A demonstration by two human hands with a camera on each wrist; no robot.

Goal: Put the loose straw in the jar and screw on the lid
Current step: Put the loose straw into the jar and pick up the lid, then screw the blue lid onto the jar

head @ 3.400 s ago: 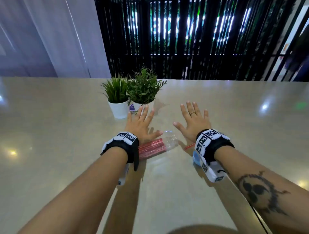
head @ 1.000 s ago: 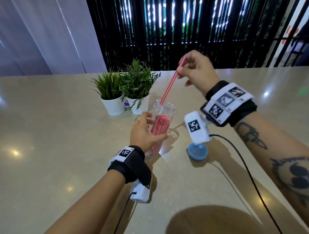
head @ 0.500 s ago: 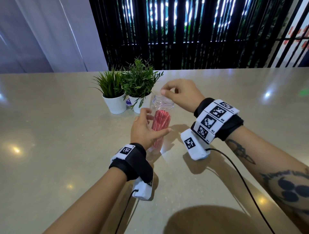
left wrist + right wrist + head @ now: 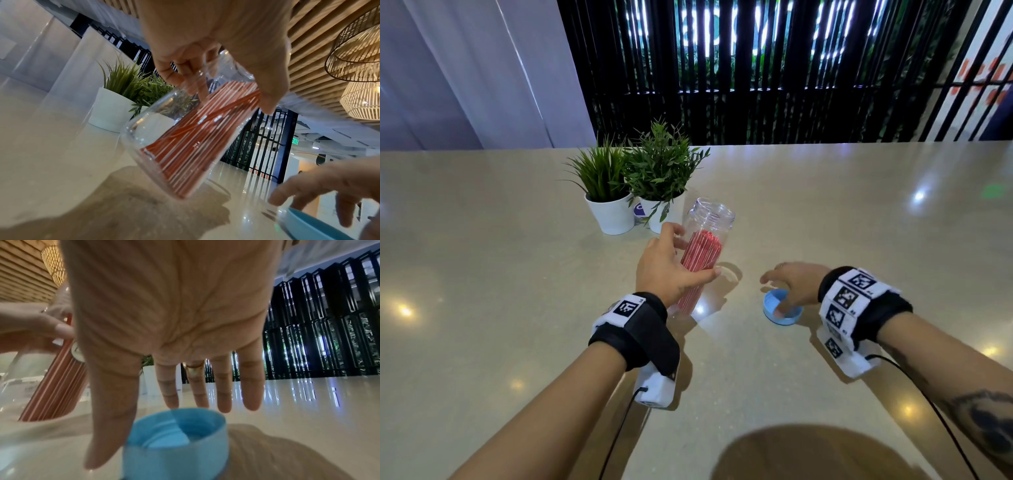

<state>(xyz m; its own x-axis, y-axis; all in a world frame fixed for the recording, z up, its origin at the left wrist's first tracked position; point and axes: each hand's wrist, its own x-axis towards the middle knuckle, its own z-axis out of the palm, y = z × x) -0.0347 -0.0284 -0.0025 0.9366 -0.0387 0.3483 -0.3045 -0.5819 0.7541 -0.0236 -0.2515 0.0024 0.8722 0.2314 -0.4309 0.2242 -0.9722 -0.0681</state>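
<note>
A clear plastic jar (image 4: 709, 219) stands on the beige table, tilted slightly, with its mouth uncovered and a bundle of red straws (image 4: 700, 260) inside. My left hand (image 4: 671, 270) grips the jar's middle, thumb in front and fingers behind; the left wrist view shows the jar (image 4: 144, 129) and straws (image 4: 197, 138) from below. A blue lid (image 4: 782, 310) lies upside down on the table to the jar's right. My right hand (image 4: 791, 284) hovers over the lid (image 4: 176, 439) with its fingers spread and straight, thumb beside the rim; no finger curls around it.
Two small green plants in white pots (image 4: 613, 216) stand just behind the jar. The glossy beige table (image 4: 482, 274) reaches to a black slatted wall at the back. Cables run from both wrist cameras toward me.
My right hand pushed the loose straw into the jar, let go of it, then dropped down and to the right over the blue lid. The left hand kept hold of the jar.
</note>
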